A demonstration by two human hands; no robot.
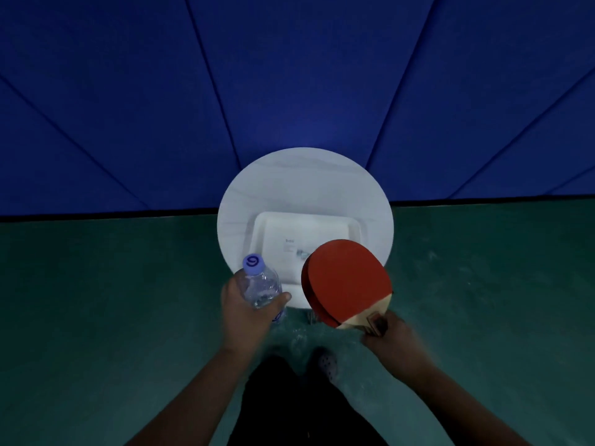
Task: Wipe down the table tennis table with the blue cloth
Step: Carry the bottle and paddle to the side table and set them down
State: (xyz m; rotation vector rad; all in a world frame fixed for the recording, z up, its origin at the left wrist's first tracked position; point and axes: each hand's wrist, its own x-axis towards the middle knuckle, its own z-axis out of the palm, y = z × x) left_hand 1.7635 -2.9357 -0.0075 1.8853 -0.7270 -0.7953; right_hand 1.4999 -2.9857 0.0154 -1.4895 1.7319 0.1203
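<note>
While the camera looks steeply down, the left hand (246, 312) is wrapped around a clear bottle (261, 284), fingers curled on its left side and the thumb (283, 297) pressed against its right. The bottle tilts away from the person, its pale purple cap (253, 262) uppermost and overlapping the near left edge of a round white stool (289, 178). The right hand (391, 336) is closed on the wooden handle (375, 325) of a bat (346, 283), whose red face is turned up towards the camera. A dark rim along its left edge may belong to a second bat beneath; that cannot be told for sure. The bat hangs over the near right part of the stool and covers one corner of a white tray (267, 226) lying on the seat. A small printed label (289, 244) shows on the tray, too small to read.

The stool stands on a green floor (112, 300), close to a blue padded wall (289, 75) split by dark seams. Between the forearms, dark trousers (273, 397) and one perforated shoe (328, 363) are visible. Pale scuffs mark the floor near the feet.

Neither the table tennis table nor the blue cloth appears in this view, so their place cannot be told.
</note>
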